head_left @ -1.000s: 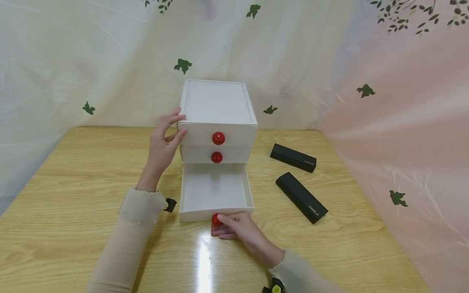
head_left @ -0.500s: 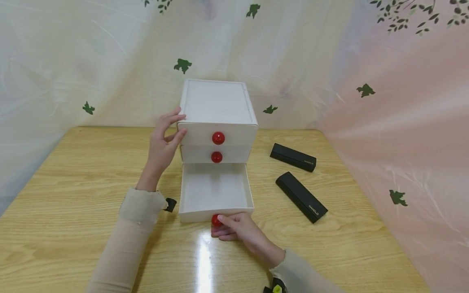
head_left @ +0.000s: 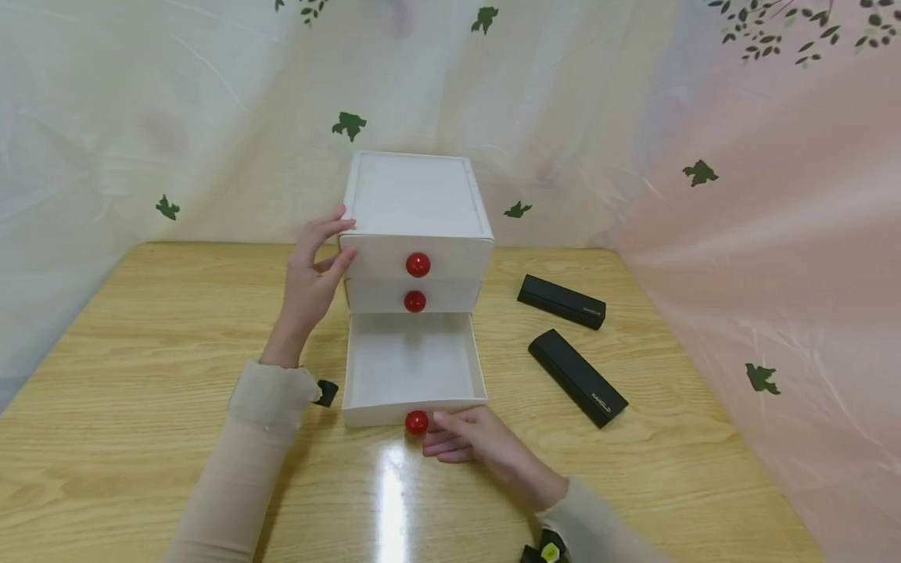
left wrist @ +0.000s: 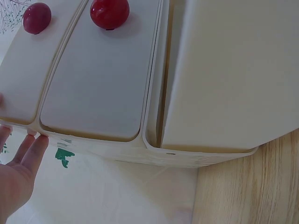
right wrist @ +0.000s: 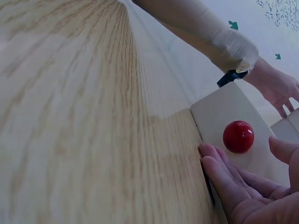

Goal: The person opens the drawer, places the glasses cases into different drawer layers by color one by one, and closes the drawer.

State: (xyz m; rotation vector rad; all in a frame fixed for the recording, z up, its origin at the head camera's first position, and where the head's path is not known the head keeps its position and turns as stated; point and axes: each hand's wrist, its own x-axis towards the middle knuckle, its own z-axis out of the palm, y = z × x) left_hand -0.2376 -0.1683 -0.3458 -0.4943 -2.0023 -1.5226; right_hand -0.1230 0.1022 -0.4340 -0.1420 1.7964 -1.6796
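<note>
A white drawer cabinet (head_left: 415, 195) with red ball knobs stands on the table. Its top and middle drawers are closed, and the bottom drawer (head_left: 414, 363) is pulled out with nothing in it. My left hand (head_left: 312, 277) rests against the cabinet's upper left front corner; in the left wrist view its fairly straight fingers (left wrist: 35, 156) touch the side. Just right of the bottom drawer's knob (head_left: 417, 423) is my right hand (head_left: 486, 444), thumb and fingers apart and holding nothing. The right wrist view shows a gap between this red knob (right wrist: 238, 136) and the thumb.
Two black oblong cases (head_left: 561, 302) with small lettering lie to the right of the cabinet, the nearer case (head_left: 579, 378) slanting. The wooden table (head_left: 141, 391) is backed by a pale curtain (head_left: 211, 117) with green bird prints.
My right hand has let go of the bottom drawer's knob and shifted slightly right. The drawer stays pulled out, and my left hand has kept its place on the cabinet.
</note>
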